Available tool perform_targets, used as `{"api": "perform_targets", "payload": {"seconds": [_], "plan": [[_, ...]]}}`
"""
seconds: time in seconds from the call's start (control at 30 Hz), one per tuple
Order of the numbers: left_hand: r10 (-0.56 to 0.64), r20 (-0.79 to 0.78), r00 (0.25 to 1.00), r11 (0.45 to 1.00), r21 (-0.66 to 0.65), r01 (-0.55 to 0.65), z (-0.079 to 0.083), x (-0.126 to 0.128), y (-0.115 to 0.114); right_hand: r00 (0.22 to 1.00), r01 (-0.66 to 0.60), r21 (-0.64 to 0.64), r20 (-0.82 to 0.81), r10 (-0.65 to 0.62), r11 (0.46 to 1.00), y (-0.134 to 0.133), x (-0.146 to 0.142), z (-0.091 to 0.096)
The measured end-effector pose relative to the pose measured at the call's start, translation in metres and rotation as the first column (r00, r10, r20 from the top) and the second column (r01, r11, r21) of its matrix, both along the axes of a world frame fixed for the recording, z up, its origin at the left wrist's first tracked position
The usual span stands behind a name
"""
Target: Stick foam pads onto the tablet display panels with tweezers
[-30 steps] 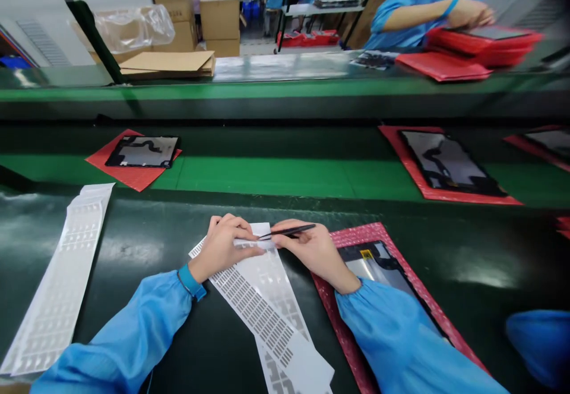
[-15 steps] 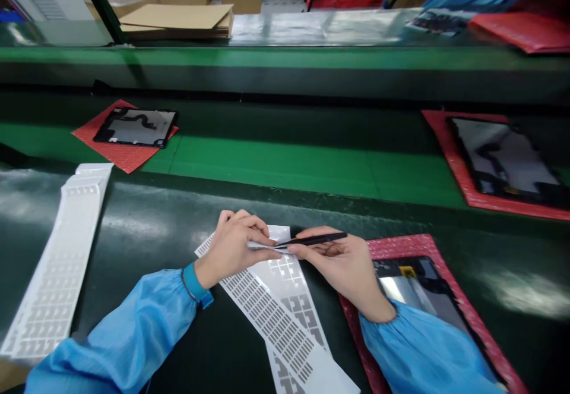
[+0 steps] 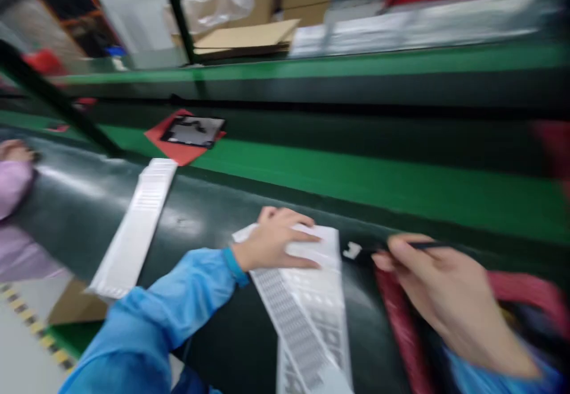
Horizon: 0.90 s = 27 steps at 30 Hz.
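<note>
Head view. Dark green bench (image 3: pixel 200 221), one; green strip (image 3: pixel 356 174) behind; flat cardboard (image 3: pixel 249 38), one pile, beyond. Patterned sheets (image 3: pixel 327 299), two, crossed, markings blurred; left hand (image 3: pixel 280 242) atop, fingers spread. Black tweezers (image 3: pixel 423 245), one pair, pinched in right hand (image 3: pixel 445 293); small white piece (image 3: pixel 352 250), one, at tips, just right of sheets.

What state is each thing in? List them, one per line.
Left hand: open, spread over the wide sheet
Right hand: closed around the tweezers
Small white piece: off both sheets, at the tweezers' tip
Narrow sheet: lying across the wide sheet
Black-framed panel: lying on a red sheet
</note>
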<state>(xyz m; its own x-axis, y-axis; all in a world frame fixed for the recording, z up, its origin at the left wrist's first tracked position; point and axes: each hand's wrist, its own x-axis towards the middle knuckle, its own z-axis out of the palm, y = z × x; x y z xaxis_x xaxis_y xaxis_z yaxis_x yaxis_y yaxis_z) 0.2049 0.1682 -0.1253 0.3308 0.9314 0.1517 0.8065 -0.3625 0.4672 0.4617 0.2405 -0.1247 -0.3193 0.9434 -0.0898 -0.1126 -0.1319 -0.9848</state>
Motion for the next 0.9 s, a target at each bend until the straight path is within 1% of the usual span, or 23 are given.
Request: {"api": "perform_targets", "payload": {"seconds": [0.03, 0.1, 0.13, 0.17, 0.23, 0.3, 0.37, 0.43, 0.5, 0.57, 0.67, 0.9], "plan": [[-0.006, -0.010, 1.000, 0.999, 0.045, 0.006, 0.004, 0.001, 0.000, 0.997, 0.080, -0.034, -0.017, -0.080, 0.996, 0.004, 0.009, 0.013], [-0.068, -0.024, 0.997, 0.986, 0.148, 0.071, 0.009, 0.008, 0.001, 0.990, 0.143, -0.085, 0.023, -0.141, 0.986, 0.010, 0.032, 0.032], [-0.108, -0.028, 0.994, 0.979, 0.172, 0.112, 0.010, 0.015, 0.001, 0.986, 0.154, -0.091, 0.075, -0.147, 0.984, 0.012, 0.043, 0.037], [-0.184, -0.033, 0.982, 0.964, 0.190, 0.187, 0.010, 0.026, -0.001, 0.980, 0.160, -0.085, 0.129, -0.149, 0.983, 0.011, 0.054, 0.038], [-0.328, -0.060, 0.943, 0.915, 0.226, 0.333, 0.009, 0.054, -0.007, 0.966, 0.157, -0.056, 0.216, -0.141, 0.986, 0.006, 0.071, 0.031], [-0.421, -0.080, 0.903, 0.863, 0.272, 0.426, 0.004, 0.086, -0.014, 0.962, 0.136, -0.032, 0.245, -0.124, 0.990, -0.002, 0.082, 0.018], [-0.451, -0.086, 0.889, 0.838, 0.304, 0.454, -0.004, 0.112, -0.015, 0.961, 0.123, -0.012, 0.250, -0.116, 0.992, -0.011, 0.090, 0.006], [-0.457, -0.075, 0.886, 0.834, 0.311, 0.456, -0.012, 0.127, -0.014, 0.957, 0.127, 0.018, 0.262, -0.127, 0.992, -0.019, 0.096, -0.001], [-0.459, -0.059, 0.887, 0.843, 0.287, 0.455, -0.019, 0.133, -0.012, 0.950, 0.127, 0.049, 0.282, -0.135, 0.991, -0.025, 0.101, -0.003], [-0.457, -0.045, 0.889, 0.857, 0.245, 0.453, -0.022, 0.133, -0.012, 0.946, 0.115, 0.063, 0.297, -0.129, 0.991, -0.030, 0.105, -0.003], [-0.454, -0.035, 0.890, 0.871, 0.195, 0.451, -0.020, 0.131, -0.012, 0.948, 0.093, 0.054, 0.302, -0.105, 0.994, -0.032, 0.106, -0.002], [-0.482, -0.010, 0.876, 0.863, 0.168, 0.476, -0.014, 0.130, -0.010, 0.950, 0.088, 0.038, 0.297, -0.096, 0.995, -0.031, 0.108, -0.004]]}}
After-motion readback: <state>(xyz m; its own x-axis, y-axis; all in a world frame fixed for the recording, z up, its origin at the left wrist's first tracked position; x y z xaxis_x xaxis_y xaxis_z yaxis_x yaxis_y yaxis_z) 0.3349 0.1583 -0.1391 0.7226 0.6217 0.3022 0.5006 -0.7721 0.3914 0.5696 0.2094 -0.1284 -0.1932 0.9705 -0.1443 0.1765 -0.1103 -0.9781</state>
